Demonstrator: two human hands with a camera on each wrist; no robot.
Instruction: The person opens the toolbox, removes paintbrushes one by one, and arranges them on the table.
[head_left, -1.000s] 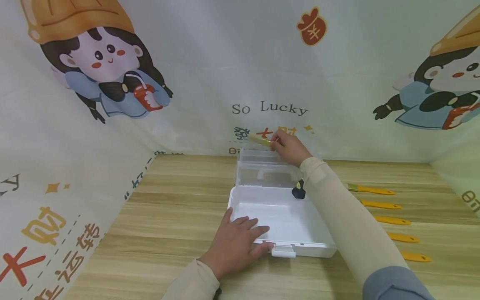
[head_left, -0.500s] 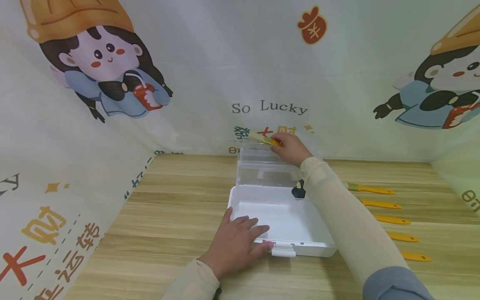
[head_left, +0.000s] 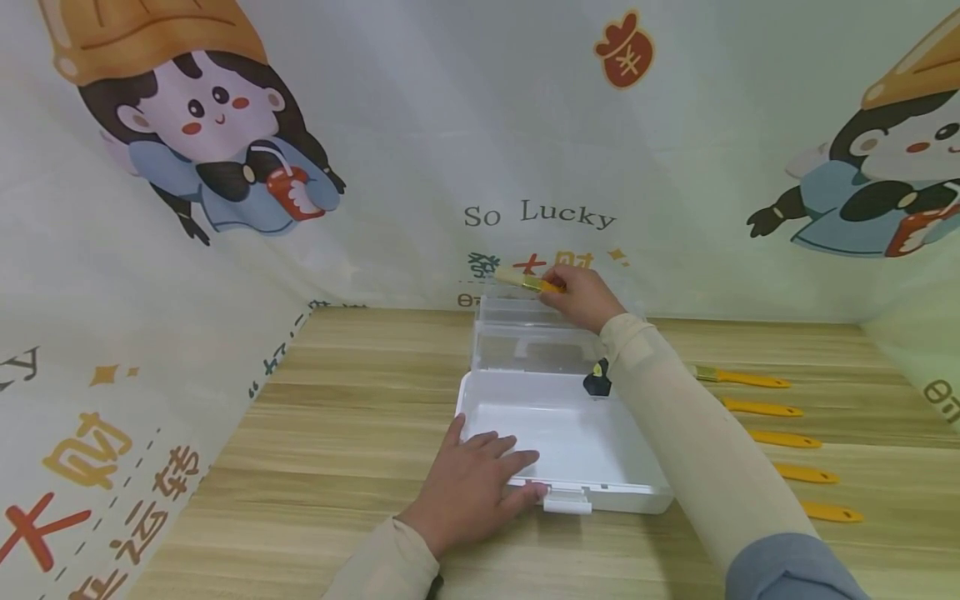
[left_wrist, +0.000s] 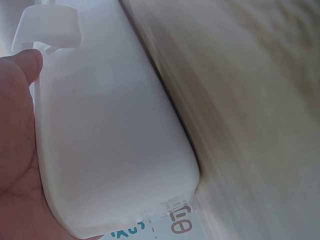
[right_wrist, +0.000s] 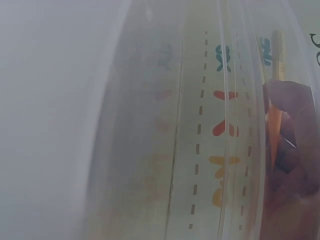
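Note:
In the head view, my right hand (head_left: 581,297) holds a paintbrush (head_left: 531,281) by its yellow handle, bristles pointing left, above the far edge of the clear lid (head_left: 525,346). Through that lid, the right wrist view shows the same hand (right_wrist: 295,165) and the brush handle (right_wrist: 275,125). A white plastic box (head_left: 558,433) lies with its lid swung back. My left hand (head_left: 468,492) rests on the box's front left corner, fingers spread over the rim. Its thumb (left_wrist: 31,64) touches the front edge beside the white latch (left_wrist: 52,30).
Several yellow-handled paintbrushes (head_left: 750,380) lie in a row on the wooden table (head_left: 360,400) to the right, some partly behind the right sleeve (head_left: 712,433). A printed cloth (head_left: 420,150) hangs close behind the lid. A small black piece (head_left: 597,382) shows beside the right wrist.
The brush has turned in my right hand since the first frame, and more of its yellow handle now shows. Its bristle end has since dipped slightly. My left hand and the box stay put.

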